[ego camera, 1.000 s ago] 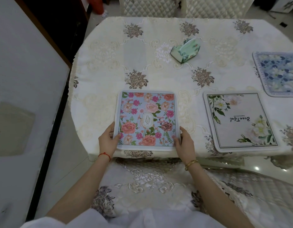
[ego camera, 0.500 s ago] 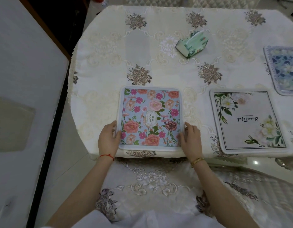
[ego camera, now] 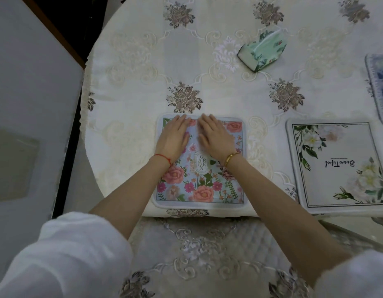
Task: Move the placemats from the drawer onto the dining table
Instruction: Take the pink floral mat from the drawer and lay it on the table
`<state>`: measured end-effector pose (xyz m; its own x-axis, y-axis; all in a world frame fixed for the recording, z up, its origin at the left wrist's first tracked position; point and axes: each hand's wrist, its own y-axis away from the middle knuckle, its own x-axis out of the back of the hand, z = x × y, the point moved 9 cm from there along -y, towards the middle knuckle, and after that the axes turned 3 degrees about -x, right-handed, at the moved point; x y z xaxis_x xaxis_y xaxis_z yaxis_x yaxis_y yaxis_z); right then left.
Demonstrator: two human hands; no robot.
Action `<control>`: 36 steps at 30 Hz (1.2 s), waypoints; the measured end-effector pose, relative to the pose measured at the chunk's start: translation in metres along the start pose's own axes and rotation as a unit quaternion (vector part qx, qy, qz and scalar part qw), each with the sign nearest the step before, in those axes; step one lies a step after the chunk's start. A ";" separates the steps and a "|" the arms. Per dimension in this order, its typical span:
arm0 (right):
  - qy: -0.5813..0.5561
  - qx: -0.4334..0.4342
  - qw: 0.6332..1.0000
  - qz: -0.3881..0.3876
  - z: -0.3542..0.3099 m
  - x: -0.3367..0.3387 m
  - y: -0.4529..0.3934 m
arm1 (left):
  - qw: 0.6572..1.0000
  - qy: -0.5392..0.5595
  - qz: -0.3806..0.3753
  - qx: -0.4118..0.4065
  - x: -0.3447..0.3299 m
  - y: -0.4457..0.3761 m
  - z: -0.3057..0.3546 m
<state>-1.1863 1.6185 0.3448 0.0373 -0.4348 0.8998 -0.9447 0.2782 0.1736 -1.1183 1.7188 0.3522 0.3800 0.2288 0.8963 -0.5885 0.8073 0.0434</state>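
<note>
Cream embroidered cloth covers the desk (ego camera: pixel 132 87), and off to our far left a pale panel stands beside it; no drawer shows anywhere in this view, so we cannot tell whether any mats are left in it. Moving right, we find the pink floral placemat (ego camera: pixel 199 188) lying flat near the front edge of the desk, its near border just inside the cloth's fold. Our left hand (ego camera: pixel 174 137) lies on its far half with fingers straight and together, palm down, gripping nothing, and our right hand (ego camera: pixel 215 137) rests just beside it in the same flat way, fingertips reaching the mat's far border. We judge this to be a smoothing press rather than a carry, so this mat counts as delivered. Beyond it, further back on the cloth, sits a green tissue pack (ego camera: pixel 262 51), not part of the job. Right again, the white lettered placemat (ego camera: pixel 339 166) lies flat and apart from the first, and at the right edge the blue placemat (ego camera: pixel 380 89) is partly cut off by the frame. Three mats are on the desk, then; what may remain is lifting our hands away and checking the drawer for more.
</note>
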 end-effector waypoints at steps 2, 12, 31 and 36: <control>0.007 0.009 1.000 -0.008 0.001 -0.009 -0.006 | 0.999 -0.026 -0.018 -0.003 -0.012 -0.008 -0.005; 0.013 -0.027 0.999 0.014 0.072 0.004 0.034 | 0.998 -0.056 -0.012 0.016 -0.013 0.019 -0.038; 0.054 -0.023 0.998 -0.015 0.045 -0.023 0.083 | 0.997 -0.056 -0.059 0.020 -0.031 0.072 -0.013; 0.056 -0.080 0.995 -0.001 0.073 -0.013 0.116 | 0.995 -0.074 -0.051 0.053 -0.018 0.106 -0.035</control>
<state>-1.3199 1.5938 0.3237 0.0837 -0.3402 0.9366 -0.8808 0.4144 0.2292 -1.1622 1.8192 0.3249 0.3371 0.0595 0.9396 -0.6266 0.7591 0.1767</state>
